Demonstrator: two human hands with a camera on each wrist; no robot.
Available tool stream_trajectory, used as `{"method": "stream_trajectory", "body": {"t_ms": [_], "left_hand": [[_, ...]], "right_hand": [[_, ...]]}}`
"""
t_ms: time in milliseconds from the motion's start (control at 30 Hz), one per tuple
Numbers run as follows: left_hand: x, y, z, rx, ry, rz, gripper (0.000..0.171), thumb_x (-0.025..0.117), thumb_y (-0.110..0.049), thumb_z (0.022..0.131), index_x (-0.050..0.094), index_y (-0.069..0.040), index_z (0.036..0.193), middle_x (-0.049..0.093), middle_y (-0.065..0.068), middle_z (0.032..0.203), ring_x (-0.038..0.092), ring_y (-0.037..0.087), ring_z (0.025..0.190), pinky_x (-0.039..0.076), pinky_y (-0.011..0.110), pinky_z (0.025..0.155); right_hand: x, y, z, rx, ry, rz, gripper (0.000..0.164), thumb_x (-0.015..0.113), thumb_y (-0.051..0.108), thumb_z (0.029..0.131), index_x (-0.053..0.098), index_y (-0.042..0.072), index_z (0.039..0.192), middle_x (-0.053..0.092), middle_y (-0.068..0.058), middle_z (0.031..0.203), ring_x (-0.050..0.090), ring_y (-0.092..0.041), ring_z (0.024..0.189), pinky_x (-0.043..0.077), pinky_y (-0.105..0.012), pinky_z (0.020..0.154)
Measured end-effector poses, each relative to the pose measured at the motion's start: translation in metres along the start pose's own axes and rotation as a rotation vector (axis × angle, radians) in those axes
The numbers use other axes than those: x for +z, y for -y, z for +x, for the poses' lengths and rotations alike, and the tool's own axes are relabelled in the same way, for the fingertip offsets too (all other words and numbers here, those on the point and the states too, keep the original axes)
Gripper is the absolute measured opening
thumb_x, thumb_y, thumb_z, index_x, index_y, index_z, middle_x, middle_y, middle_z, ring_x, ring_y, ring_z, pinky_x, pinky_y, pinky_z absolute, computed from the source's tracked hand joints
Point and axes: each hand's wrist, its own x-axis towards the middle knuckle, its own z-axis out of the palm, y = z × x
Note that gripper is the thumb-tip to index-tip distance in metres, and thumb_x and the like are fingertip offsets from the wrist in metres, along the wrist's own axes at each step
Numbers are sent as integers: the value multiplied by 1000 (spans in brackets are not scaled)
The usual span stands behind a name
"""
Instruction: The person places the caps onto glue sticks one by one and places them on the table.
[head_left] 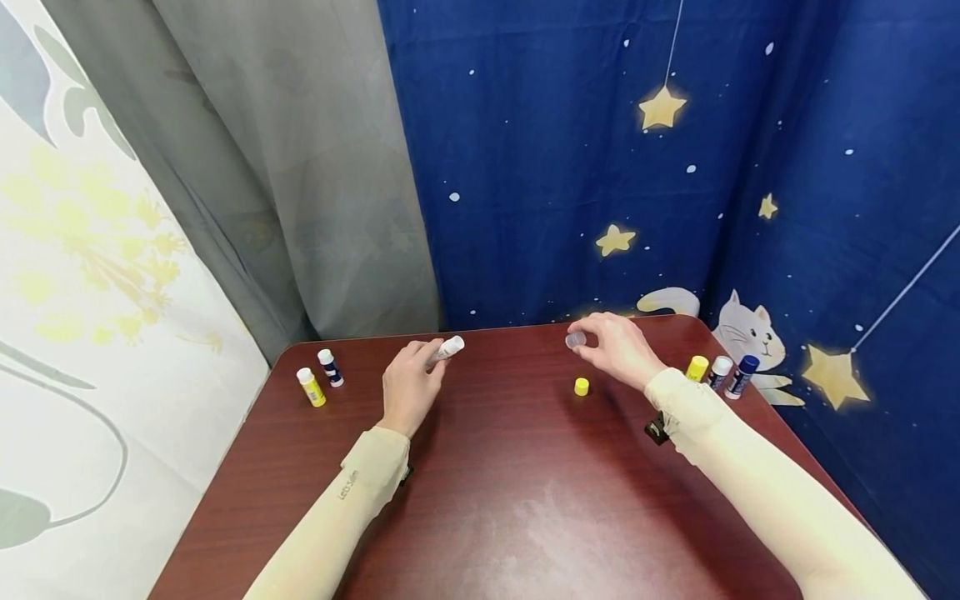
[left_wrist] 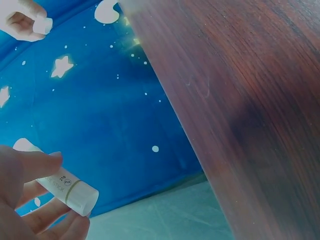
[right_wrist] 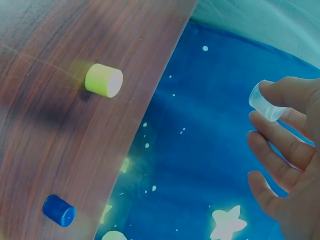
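Note:
My left hand (head_left: pixel 411 385) holds a white glue stick (head_left: pixel 447 348) above the table, gripped between thumb and fingers. In the left wrist view, small print shows on the white barrel of that glue stick (left_wrist: pixel 62 185). To the right, my right hand (head_left: pixel 618 350) pinches a translucent whitish cap (right_wrist: pixel 267 102) by its sides, also raised over the table. A yellow cap (head_left: pixel 581 387) rests on the table just below and left of the right hand. The right wrist view also has a blue cap (right_wrist: pixel 59 210) on the table; the right hand hides it in the head view.
On the left of the dark red table (head_left: pixel 480 483) stand a yellow glue stick (head_left: pixel 311 388) and a dark blue glue stick (head_left: pixel 330 368), both white-topped. At the right edge, beyond my forearm, are glue sticks with a yellow top (head_left: pixel 697 367), white top (head_left: pixel 720 372) and blue top (head_left: pixel 742 377).

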Motion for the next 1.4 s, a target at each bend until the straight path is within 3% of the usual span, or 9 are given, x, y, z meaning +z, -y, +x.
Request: {"method": "stream_trajectory", "body": {"t_ms": [500, 900, 1100, 1400], "left_hand": [[3, -5, 3, 19, 14, 11, 37, 82, -12, 83, 76, -17, 119, 69, 4, 100, 65, 24, 87, 55, 45, 68], [5, -10, 4, 42, -17, 1, 39, 85, -12, 79, 76, -16, 117, 69, 5, 97, 65, 24, 85, 54, 45, 65], [6, -13, 5, 41, 3, 2, 36, 83, -13, 82, 76, -17, 117, 68, 5, 98, 65, 24, 84, 55, 45, 65], [9, -15, 4, 33, 31, 3, 37, 82, -15, 84, 75, -18, 120, 68, 4, 99, 65, 22, 85, 55, 44, 66]], "right_hand": [[0, 15, 15, -29, -49, 19, 22, 79, 23, 87, 76, 20, 109, 72, 3, 100, 65, -22, 93, 51, -43, 86], [-2, 29, 27, 13, -50, 81, 25, 78, 26, 89, 75, 20, 113, 71, 4, 106, 63, -20, 97, 48, -45, 91], [1, 36, 31, 12, -56, 125, 25, 77, 26, 89, 75, 21, 114, 70, 6, 105, 63, -19, 95, 44, -49, 94], [6, 45, 39, -42, -81, 132, 25, 78, 24, 88, 76, 19, 112, 70, 6, 99, 65, -23, 90, 46, -44, 81]]}}
